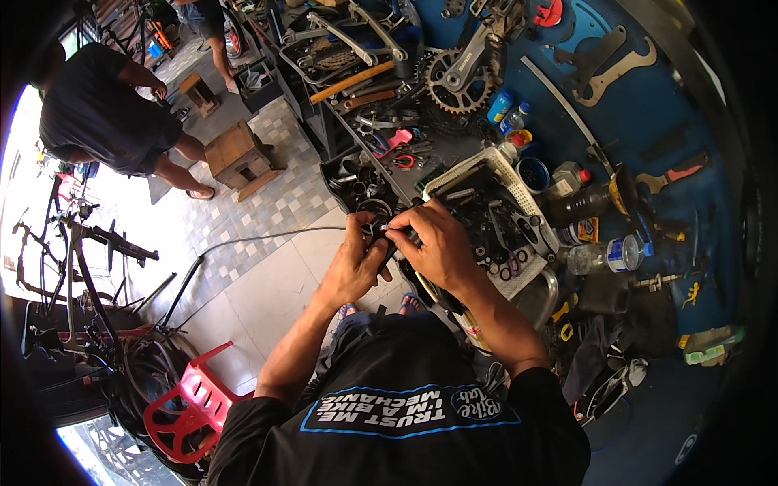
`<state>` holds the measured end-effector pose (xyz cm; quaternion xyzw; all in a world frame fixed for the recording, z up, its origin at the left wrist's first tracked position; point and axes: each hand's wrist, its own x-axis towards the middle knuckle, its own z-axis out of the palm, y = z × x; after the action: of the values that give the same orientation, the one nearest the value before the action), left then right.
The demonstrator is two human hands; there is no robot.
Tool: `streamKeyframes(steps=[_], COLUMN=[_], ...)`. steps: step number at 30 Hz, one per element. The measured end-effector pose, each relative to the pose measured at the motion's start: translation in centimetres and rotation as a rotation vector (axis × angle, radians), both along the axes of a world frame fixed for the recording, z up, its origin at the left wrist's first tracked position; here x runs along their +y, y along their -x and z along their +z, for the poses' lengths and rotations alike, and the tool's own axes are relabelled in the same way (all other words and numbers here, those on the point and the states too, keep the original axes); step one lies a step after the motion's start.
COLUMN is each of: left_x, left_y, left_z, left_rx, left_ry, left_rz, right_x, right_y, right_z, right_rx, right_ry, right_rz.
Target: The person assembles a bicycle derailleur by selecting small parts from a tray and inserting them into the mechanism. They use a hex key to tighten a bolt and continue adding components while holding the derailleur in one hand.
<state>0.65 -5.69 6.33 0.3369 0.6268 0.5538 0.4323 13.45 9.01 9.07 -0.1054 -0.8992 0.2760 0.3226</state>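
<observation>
My two hands meet in front of my body beside the workbench. My left hand point(354, 266) is closed around a small dark part point(378, 236) whose kind I cannot make out. The fingertips of my right hand point(436, 241) pinch together at a silvery bit on that part's upper end. My fingers cover most of it. Just beyond the hands is a dark tray point(354, 183) of ring-shaped and other metal pieces. Right of my right hand stands a white plastic basket point(510, 172) filled with small bike parts, rings and crank arms.
Crank arms and a chainring point(442, 89) lie on the bench's far end. Bottles point(516, 118) and jars line its right side, before a blue tool board point(673, 121). Leftward are a red plastic chair point(190, 405), bike frames, a hose point(267, 236), a wooden stool point(241, 155) and people standing.
</observation>
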Motion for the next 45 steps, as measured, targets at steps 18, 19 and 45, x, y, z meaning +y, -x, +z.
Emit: streamKeyframes(steps=[18, 19, 45], left_x=[0.2, 0.2, -0.3], left_y=[0.1, 0.2, 1.2], left_z=[1.2, 1.2, 3.5], left_rx=[0.024, 0.034, 0.229], left_ry=[-0.054, -0.064, -0.070], left_rz=[0.014, 0.008, -0.020], right_x=[2.5, 2.7, 1.7], right_y=[0.2, 0.2, 0.8], right_z=[1.6, 1.5, 3.2], right_rx=[-0.129, -0.148, -0.179], right_ry=[-0.138, -0.119, 0.044], right_rz=[0.011, 0.036, 0.091])
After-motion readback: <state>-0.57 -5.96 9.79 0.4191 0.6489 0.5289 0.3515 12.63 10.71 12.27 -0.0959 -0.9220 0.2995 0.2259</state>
